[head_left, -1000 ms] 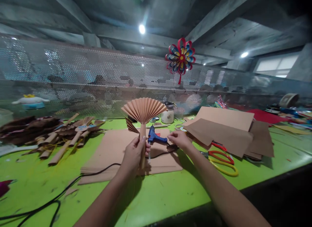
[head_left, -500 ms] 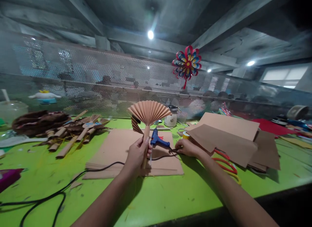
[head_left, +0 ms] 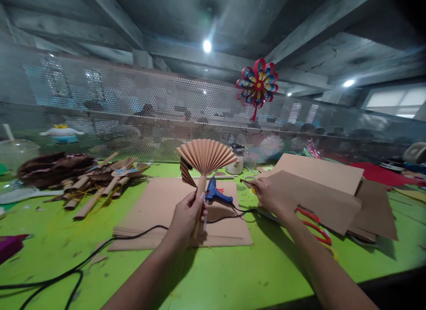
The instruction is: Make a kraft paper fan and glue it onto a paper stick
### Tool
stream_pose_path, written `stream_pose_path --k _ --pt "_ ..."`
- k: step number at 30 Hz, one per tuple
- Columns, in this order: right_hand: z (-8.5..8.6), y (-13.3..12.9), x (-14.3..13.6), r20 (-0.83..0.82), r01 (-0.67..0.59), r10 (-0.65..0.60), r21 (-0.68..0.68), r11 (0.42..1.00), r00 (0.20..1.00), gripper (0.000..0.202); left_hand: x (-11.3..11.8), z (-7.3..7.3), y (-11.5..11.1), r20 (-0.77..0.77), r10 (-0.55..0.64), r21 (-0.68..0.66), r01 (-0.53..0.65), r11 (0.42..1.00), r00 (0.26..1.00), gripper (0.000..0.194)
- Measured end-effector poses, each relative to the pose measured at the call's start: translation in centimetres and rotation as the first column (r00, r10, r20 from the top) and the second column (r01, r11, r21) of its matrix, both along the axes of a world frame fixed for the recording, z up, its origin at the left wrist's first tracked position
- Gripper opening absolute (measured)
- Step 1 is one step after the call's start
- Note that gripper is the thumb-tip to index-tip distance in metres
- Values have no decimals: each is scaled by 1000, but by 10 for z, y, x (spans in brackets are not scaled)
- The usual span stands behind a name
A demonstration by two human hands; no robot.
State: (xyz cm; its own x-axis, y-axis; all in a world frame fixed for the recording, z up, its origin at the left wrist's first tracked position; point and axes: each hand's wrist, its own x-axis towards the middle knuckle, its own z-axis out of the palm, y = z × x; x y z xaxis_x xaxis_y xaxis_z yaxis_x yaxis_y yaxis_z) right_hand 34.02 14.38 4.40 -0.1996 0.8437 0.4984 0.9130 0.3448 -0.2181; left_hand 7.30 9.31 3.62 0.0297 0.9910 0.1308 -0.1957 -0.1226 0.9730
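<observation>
Upright in my left hand (head_left: pixel 189 214) is a pleated brown paper fan (head_left: pixel 207 156), gripped by its rolled paper handle (head_left: pixel 201 184). A darker folded strip (head_left: pixel 187 174) hangs at the fan's left side. Just right of the handle, a blue glue gun (head_left: pixel 218 193) with a red trigger is over the stack of brown paper (head_left: pixel 149 203). My right hand (head_left: pixel 268 194) is closed beside the loose brown sheets, its fingertips pinched together. A small dark bit shows at those fingertips, too small to name. A yellow tape roll (head_left: pixel 253 191) is partly hidden by that hand.
The black cord (head_left: pixel 126 236) crosses the green table (head_left: pixel 233 274) to the left. Several paper fan pieces with rolled handles (head_left: pixel 89 203) lie at left. Brown sheets (head_left: pixel 313 199) and red-and-yellow-handled scissors (head_left: pixel 314 230) are at right. A jar (head_left: pixel 234 166) stands before the mesh partition (head_left: pixel 159 123).
My right hand has moved from beside the glue gun's cord, up and to the right, to the tape roll. My left hand keeps the fan in nearly the same place.
</observation>
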Motion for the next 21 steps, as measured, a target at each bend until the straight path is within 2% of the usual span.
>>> stream_pose_path --k 2,4,5,8,10,12,16,21 --pt "15 -18 -12 1 -82 82 40 996 997 24 0 -2 1 4 -2 -3 2 1000 1000 34" --pt "32 -40 -29 31 -308 306 70 949 951 26 0 -4 3 -10 -10 -2 10 1000 1000 34" --pt "40 -50 -38 67 -368 364 73 927 929 26 -1 -5 4 -21 -13 2 13 1000 1000 34" --pt "60 -70 -59 212 -406 383 76 911 899 24 -2 -6 5 -20 -28 8 28 1000 999 35" --pt "66 -71 -66 273 -396 365 67 916 890 24 -4 -5 4 11 -49 3 49 999 999 35" --pt "64 -65 -69 293 -391 359 57 919 886 23 -5 -5 3 35 -84 -6 84 996 996 34" --pt "50 -51 -71 264 -421 396 43 906 880 21 -4 -7 1 94 -158 -52 163 985 983 32" --pt "34 -49 -75 268 -417 394 33 908 879 23 -2 -7 1 148 -142 -100 158 982 979 34"
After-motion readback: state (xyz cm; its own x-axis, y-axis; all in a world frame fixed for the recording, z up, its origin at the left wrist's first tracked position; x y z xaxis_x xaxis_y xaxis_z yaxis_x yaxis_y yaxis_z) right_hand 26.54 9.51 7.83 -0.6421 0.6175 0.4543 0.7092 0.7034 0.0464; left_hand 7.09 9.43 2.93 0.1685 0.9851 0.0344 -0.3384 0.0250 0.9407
